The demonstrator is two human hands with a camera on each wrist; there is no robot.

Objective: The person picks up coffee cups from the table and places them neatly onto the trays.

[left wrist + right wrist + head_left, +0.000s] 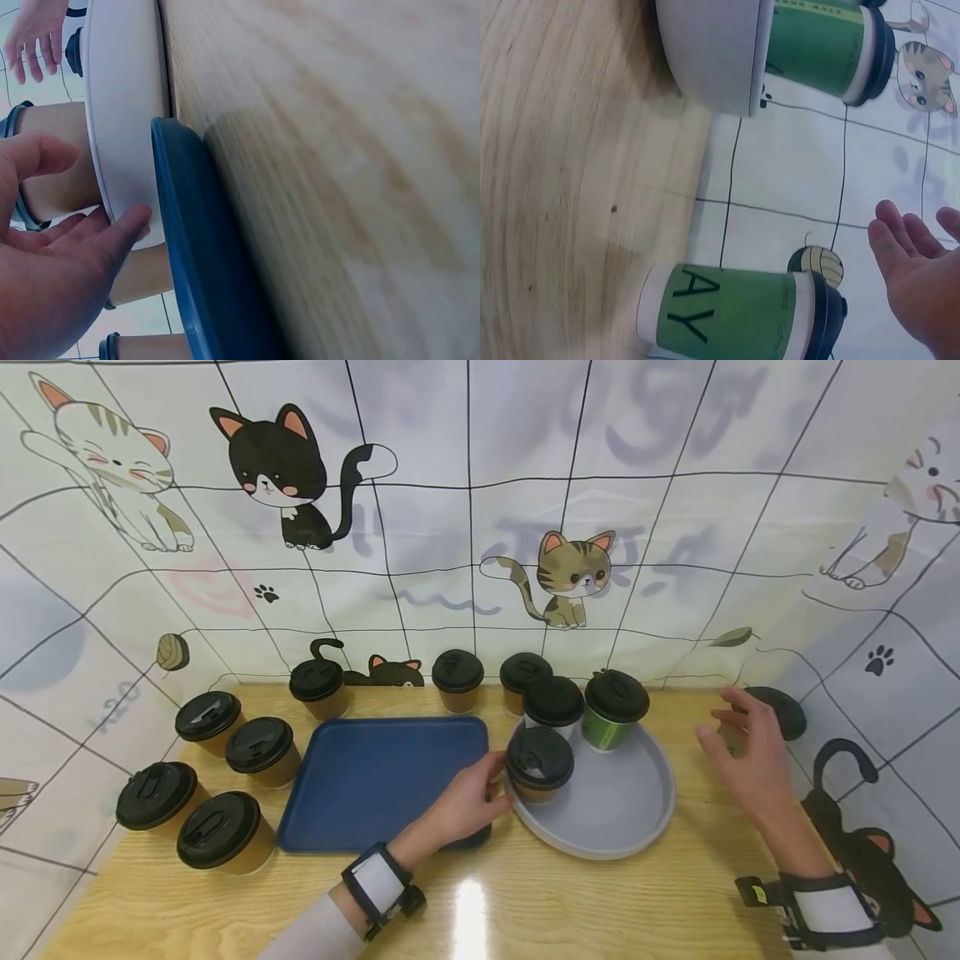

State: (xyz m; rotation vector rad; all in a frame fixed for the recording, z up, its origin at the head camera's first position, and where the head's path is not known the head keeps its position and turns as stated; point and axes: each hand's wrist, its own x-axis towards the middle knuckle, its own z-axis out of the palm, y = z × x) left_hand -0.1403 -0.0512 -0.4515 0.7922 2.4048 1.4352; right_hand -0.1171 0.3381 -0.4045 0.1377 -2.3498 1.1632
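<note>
A brown paper cup with a black lid (538, 764) stands at the left side of a round light grey tray (622, 814). My left hand (468, 802) is beside this cup, thumb and fingers spread around its near side; whether they touch it is unclear. In the left wrist view, a fingertip (135, 217) lies against the tray's rim. Also on the tray are a white cup with a black lid (553, 703) and a green cup (606, 722). My right hand (750, 756), holding nothing, hovers near another green cup (727, 311), apart from it.
A blue rectangular tray (390, 785) lies left of the round one. Several brown lidded cups, such as the front one (225, 835), stand around its left side, with others at the back (457, 681). A cat-print cloth (465, 527) rises behind the wooden table (555, 910).
</note>
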